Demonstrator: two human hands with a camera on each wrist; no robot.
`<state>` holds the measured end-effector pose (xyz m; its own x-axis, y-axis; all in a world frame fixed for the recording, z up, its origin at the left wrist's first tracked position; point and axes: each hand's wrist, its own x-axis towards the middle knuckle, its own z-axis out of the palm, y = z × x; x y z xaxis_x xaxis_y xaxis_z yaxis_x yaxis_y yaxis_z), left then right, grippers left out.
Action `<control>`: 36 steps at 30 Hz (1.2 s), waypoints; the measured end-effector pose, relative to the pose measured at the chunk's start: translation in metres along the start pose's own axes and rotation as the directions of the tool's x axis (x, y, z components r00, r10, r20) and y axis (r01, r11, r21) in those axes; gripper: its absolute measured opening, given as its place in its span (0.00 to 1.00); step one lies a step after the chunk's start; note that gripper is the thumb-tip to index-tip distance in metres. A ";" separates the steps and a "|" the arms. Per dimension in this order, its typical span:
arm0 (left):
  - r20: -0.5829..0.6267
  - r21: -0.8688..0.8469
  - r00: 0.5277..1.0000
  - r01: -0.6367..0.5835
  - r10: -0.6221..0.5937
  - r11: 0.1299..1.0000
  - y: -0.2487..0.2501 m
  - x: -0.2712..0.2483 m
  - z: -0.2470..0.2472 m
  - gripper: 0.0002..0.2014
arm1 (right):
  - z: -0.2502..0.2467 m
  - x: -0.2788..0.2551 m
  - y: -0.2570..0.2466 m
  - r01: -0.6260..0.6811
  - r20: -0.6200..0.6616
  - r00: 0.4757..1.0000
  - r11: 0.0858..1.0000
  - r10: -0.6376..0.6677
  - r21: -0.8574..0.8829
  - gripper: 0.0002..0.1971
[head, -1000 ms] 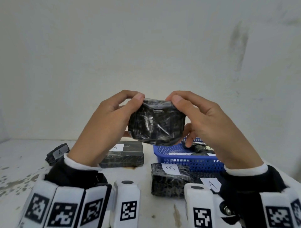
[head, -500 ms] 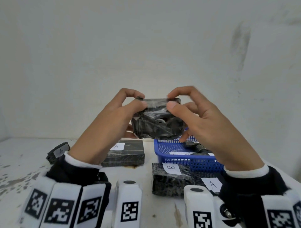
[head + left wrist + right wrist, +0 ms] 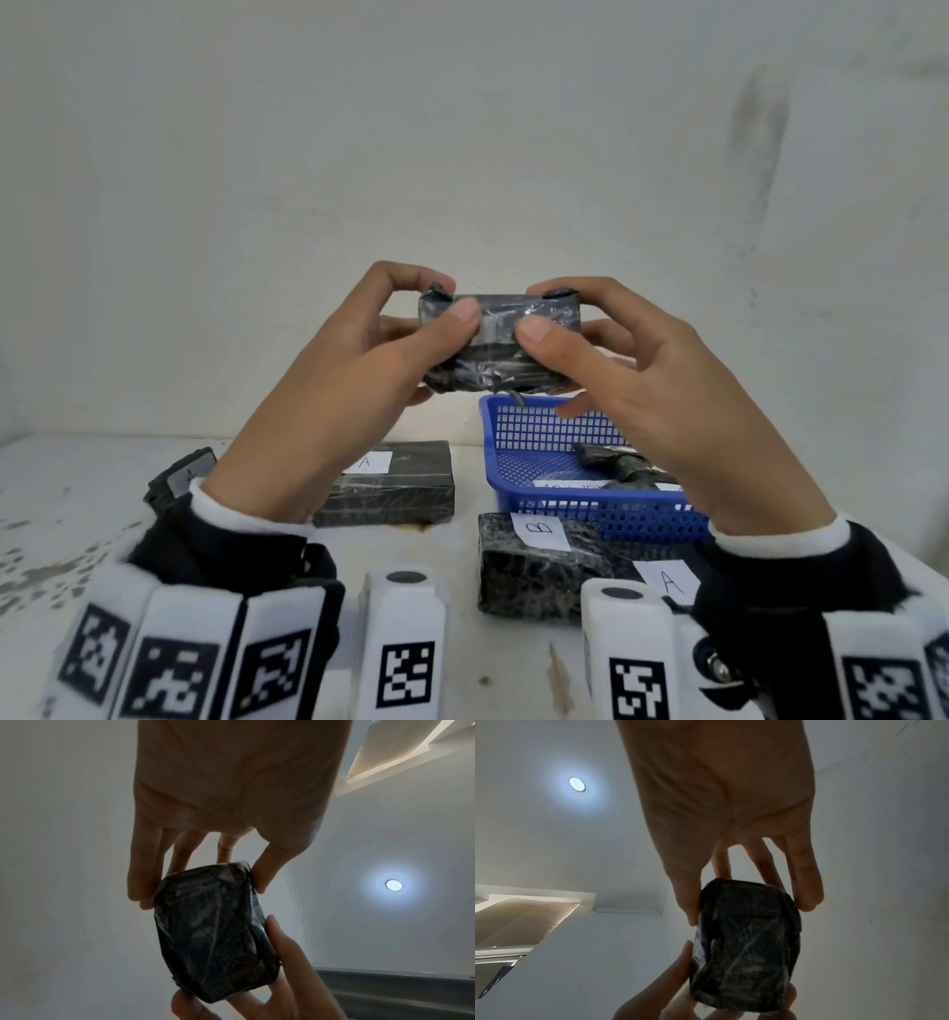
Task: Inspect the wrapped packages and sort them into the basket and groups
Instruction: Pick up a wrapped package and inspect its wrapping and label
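Desk (image 3: 462, 555): white, carries our labelled groups.
Basket (image 3: 590, 506): blue, right, below our raised hands.
Package (image 3: 500, 349): now turned narrow side toward us; inspection continues, unsorted.
Grip: left hand (image 3: 328, 390) and right hand (image 3: 662, 390) pinch its ends.

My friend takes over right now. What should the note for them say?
Left hand and right hand: both grip one black wrapped package, lifted above the table. No label shows on it.
On the table: a package labelled A at centre, a package labelled B nearer, in front of the blue basket, another A label beside it, and a small package at far left.
Done: wrapped pieces already lie in the basket.
Left: finish checking the held package, then sort it.
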<state>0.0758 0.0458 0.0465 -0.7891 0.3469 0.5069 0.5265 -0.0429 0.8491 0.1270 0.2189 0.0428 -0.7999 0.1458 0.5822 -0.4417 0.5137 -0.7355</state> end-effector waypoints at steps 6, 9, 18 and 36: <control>0.004 0.033 0.999 -0.044 0.044 0.998 -0.004 0.000 -0.002 0.27 | -0.002 -0.001 0.000 0.036 0.013 0.999 0.999 -0.036 0.001 0.22; -0.012 0.043 0.999 -0.044 0.045 0.998 -0.006 0.001 -0.001 0.24 | -0.002 0.000 0.000 0.042 0.010 0.999 0.999 -0.042 0.016 0.21; 0.009 0.031 0.999 0.040 -0.040 0.999 -0.005 0.001 -0.001 0.29 | -0.003 0.000 0.002 0.066 -0.011 0.998 0.995 -0.066 0.069 0.20; -0.073 0.012 0.993 -0.088 0.089 0.996 -0.006 0.000 0.001 0.25 | -0.004 0.000 0.001 0.011 -0.034 0.999 0.998 -0.009 0.060 0.30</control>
<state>0.0726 0.0473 0.0415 -0.7603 0.2720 0.5899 0.5979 -0.0618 0.7992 0.1280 0.2230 0.0441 -0.7817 0.1698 0.6001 -0.4742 0.4632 -0.7488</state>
